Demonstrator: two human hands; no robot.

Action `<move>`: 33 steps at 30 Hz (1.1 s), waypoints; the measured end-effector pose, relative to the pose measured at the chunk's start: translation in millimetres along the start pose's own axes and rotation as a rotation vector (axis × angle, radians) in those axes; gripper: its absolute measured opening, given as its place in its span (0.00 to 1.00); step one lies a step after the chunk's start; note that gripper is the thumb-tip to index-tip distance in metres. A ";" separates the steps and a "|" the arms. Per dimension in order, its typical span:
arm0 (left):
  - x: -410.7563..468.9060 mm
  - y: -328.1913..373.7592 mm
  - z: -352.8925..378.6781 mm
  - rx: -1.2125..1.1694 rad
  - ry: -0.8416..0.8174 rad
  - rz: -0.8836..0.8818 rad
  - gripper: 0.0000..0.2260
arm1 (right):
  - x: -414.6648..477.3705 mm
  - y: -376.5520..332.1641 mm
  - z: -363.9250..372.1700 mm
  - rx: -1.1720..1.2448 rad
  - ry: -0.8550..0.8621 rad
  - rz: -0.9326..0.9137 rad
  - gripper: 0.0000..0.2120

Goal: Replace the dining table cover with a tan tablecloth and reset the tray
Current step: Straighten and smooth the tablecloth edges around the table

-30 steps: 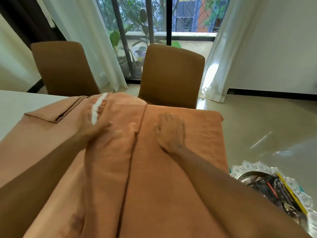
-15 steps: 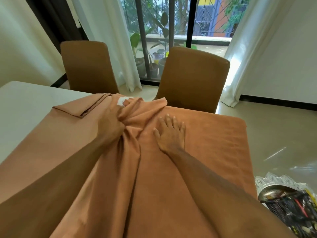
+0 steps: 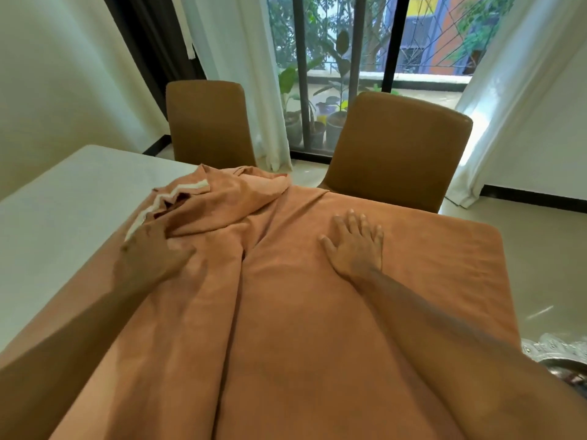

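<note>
- The tan tablecloth is spread over the right part of the table, with a bunched fold near the far edge.
- The fold is gripped by the left hand, fingers closed on cloth; the right hand is laid flat, fingers spread, holding nothing.
- If the fold is pulled hard, the cloth could be dragged askew or off the right edge.
- The tray is seen low at right, off the table.
- Bare white tabletop is left uncovered; two chairs, curtains and a window lie beyond.

Two brown chairs; white curtains.
</note>
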State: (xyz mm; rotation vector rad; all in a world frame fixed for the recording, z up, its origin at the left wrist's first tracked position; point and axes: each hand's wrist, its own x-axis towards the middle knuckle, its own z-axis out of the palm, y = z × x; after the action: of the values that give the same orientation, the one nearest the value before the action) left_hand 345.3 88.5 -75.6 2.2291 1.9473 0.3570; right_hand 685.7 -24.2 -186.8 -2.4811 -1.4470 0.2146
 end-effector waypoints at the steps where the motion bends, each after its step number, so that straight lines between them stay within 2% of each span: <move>1: -15.9 2.6 8.3 -0.065 -0.008 -0.035 0.30 | 0.7 0.8 -2.7 -0.001 -0.024 0.002 0.35; 2: -34.8 3.8 16.6 -0.094 -0.048 -0.077 0.31 | -1.5 -1.7 -5.4 0.008 -0.050 0.005 0.34; 4: -73.2 7.5 31.0 0.006 -0.067 -0.008 0.35 | -16.3 -16.9 -11.6 0.031 -0.065 -0.015 0.31; 6: -108.2 12.5 35.6 0.040 -0.078 0.088 0.37 | -46.5 -44.0 -16.2 0.065 -0.024 -0.090 0.26; 8: -133.3 17.0 38.5 0.032 -0.123 0.103 0.38 | -85.3 -73.5 -13.3 0.123 0.034 -0.151 0.23; 10: -165.9 17.5 36.5 0.061 -0.162 0.059 0.38 | -133.9 -100.5 -7.7 0.183 0.025 -0.161 0.22; 13: -215.9 3.4 33.8 0.146 -0.161 0.096 0.34 | -201.9 -119.6 5.0 0.258 -0.011 -0.131 0.21; 16: -264.9 -26.7 18.7 0.168 -0.134 0.119 0.35 | -260.7 -124.5 12.4 0.192 -0.045 -0.177 0.22; 18: -288.2 -44.5 9.8 0.122 -0.116 0.089 0.36 | -288.5 -126.9 12.8 0.143 -0.054 -0.153 0.24; 22: -319.1 -66.6 -1.4 -0.128 -0.036 -0.088 0.35 | -338.4 -144.7 9.6 0.105 -0.089 -0.119 0.28; 24: -335.1 -77.3 -4.2 -0.117 -0.016 -0.111 0.35 | -365.3 -157.6 10.5 0.101 -0.144 -0.135 0.29; 27: -366.1 -98.2 -5.8 -0.034 -0.089 -0.138 0.43 | -410.3 -173.7 14.0 0.112 -0.164 -0.140 0.29; 33: -413.3 -151.6 -25.4 -0.146 -0.195 -0.237 0.54 | -489.5 -187.3 34.0 0.064 -0.144 -0.074 0.31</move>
State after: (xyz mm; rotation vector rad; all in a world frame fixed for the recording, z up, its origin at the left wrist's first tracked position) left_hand 142.8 -300.3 -123.4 1.8452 1.9822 0.2317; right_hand 279.9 -357.0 -165.6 -2.3989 -1.5594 0.4263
